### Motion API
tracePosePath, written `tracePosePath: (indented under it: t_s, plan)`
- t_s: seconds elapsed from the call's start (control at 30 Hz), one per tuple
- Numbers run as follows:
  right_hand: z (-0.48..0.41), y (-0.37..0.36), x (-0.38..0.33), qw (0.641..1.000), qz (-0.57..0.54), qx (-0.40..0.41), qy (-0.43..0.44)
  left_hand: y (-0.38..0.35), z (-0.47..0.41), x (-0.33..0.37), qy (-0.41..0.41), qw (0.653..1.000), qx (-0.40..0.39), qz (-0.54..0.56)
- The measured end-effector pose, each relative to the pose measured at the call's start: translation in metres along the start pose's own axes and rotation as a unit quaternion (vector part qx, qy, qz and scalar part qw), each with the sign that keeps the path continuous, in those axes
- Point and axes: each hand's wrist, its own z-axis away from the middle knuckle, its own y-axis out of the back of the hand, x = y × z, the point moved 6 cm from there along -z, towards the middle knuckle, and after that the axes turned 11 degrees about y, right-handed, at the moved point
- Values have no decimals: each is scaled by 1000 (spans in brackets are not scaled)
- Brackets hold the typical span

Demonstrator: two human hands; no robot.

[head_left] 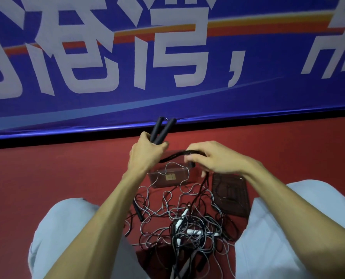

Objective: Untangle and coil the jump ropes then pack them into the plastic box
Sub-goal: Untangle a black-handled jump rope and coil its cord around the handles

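Observation:
My left hand (145, 152) grips two black jump-rope handles (163, 129) that point up and away from me. Their black rope (177, 155) arcs rightward into my right hand (209, 158), which holds it with curled fingers; the rope then drops toward the floor. Under my hands stands a clear plastic box (167, 178) on the red floor. A tangled pile of grey and black ropes (183, 224) with white and black handles lies between my knees.
The box's clear lid (231, 194) lies flat to the right of the box. A loose black handle (137, 211) rests left of the tangle. A blue banner wall (167, 67) closes off the floor just beyond the box. My knees flank the pile.

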Motion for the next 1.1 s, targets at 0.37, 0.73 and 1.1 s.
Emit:
tracePosePath:
  t_s: [0.37,0.73,1.1]
  plan:
    - [3,31,2,970,127,202,49,-28,41,20,-78,972,-203,-86]
    - [3,33,25,976,-117,178,-49,-43,73,32,-319,899,-213,-211]
    - [-3,8,40,876,-428,180,-129,-5,45,41,-188,960,-142,153]
